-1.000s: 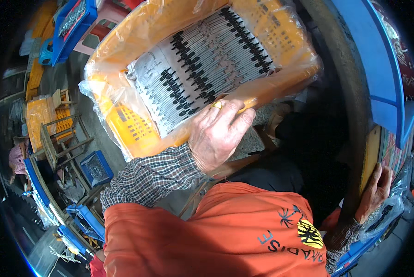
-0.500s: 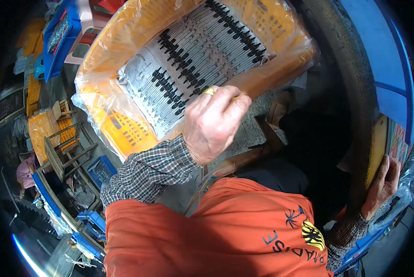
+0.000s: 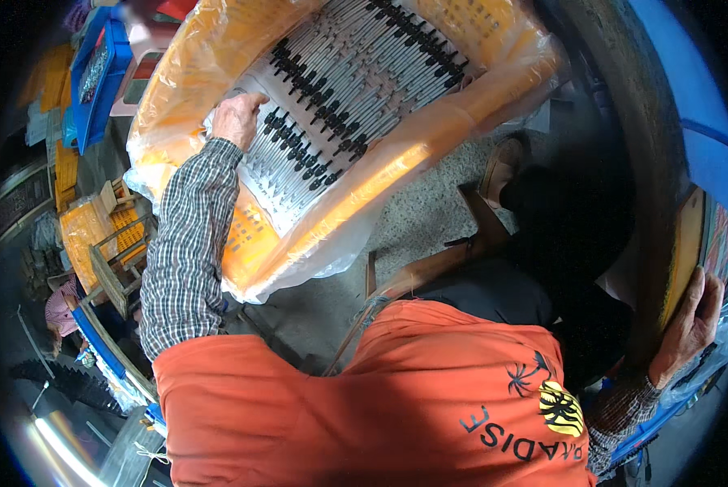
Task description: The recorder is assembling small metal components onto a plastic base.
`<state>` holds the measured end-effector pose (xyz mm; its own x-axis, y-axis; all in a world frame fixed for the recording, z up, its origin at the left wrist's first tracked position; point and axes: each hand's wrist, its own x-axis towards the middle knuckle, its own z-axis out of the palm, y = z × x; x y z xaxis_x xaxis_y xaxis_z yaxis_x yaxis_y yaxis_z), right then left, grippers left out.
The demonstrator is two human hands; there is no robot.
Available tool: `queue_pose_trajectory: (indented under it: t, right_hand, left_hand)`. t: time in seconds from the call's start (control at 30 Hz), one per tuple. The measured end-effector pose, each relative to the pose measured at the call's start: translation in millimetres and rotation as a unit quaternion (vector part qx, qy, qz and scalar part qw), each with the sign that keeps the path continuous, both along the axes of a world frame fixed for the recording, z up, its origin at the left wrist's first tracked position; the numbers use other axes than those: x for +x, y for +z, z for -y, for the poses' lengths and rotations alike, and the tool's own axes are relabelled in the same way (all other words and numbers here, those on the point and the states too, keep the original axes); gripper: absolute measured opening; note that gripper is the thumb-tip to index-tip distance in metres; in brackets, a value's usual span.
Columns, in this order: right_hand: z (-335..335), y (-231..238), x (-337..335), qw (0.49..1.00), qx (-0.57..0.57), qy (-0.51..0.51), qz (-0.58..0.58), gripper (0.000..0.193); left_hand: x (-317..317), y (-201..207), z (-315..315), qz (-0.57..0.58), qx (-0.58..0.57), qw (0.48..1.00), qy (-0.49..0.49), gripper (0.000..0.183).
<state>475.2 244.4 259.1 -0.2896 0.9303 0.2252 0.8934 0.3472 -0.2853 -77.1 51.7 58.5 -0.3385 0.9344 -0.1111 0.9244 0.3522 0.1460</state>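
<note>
My left hand point(image 3: 237, 120) reaches into a yellow plastic crate point(image 3: 250, 239) lined with clear plastic film. It is at the left end of the rows, on the edge of a pale sheet point(image 3: 260, 81); its fingers look bent in, and whatever they hold is hidden. Thin silvery rods with black fittings point(image 3: 311, 97) lie side by side in several rows on sheets in the crate. Far to the right, my right hand point(image 3: 693, 325) rests with straight fingers against the yellowish edge of a board point(image 3: 682, 256) and holds nothing.
Blue trays stand at the left, one with small metal parts point(image 3: 100, 65), beside a pale red stool point(image 3: 149, 49). A wooden frame point(image 3: 108, 280) stands lower left, with another person point(image 3: 60, 308) beyond. A blue panel point(image 3: 680, 65) borders the upper right.
My left hand has gone from above the crate's near rim to the far left end of the rods. The near rim now shows uncovered. My right hand stays at the board's edge.
</note>
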Motion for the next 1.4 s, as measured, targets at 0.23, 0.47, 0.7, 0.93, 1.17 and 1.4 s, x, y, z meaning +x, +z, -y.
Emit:
queue_pose_trajectory:
  t: [0.23, 0.47, 0.7, 0.93, 1.17, 1.4]
  right_hand:
    - [2.1, -0.1, 7.0, 0.999, 0.005, -0.038, 0.030, 0.017]
    - [2.7, -2.5, 2.7, 0.999, 0.027, -0.035, 0.024, 0.021]
    - [2.6, -1.3, 14.4, 0.996, 0.038, -0.077, 0.028, 0.026]
    - [0.5, -6.8, 19.7, 0.996, 0.028, -0.084, 0.004, 0.031]
    - [0.4, -5.4, 19.2, 0.994, 0.030, -0.107, 0.004, 0.032]
    - [-4.0, -8.9, 22.8, 0.986, 0.059, -0.127, 0.094, 0.036]
  left_hand:
    - [-8.1, -33.8, 10.7, 0.009, -0.142, 0.990, 0.022, 0.033]
    - [6.3, -28.0, 5.9, -0.025, -0.184, 0.982, 0.044, 0.040]
    - [3.6, -42.4, -3.3, -0.011, -0.160, 0.987, 0.033, 0.038]
    - [-5.1, -43.6, 11.1, -0.009, -0.147, 0.988, 0.055, 0.034]
    - [-0.4, -44.6, 16.7, -0.037, -0.194, 0.980, 0.024, 0.028]
    - [1.3, -36.5, 19.8, -0.052, -0.211, 0.976, 0.029, 0.027]
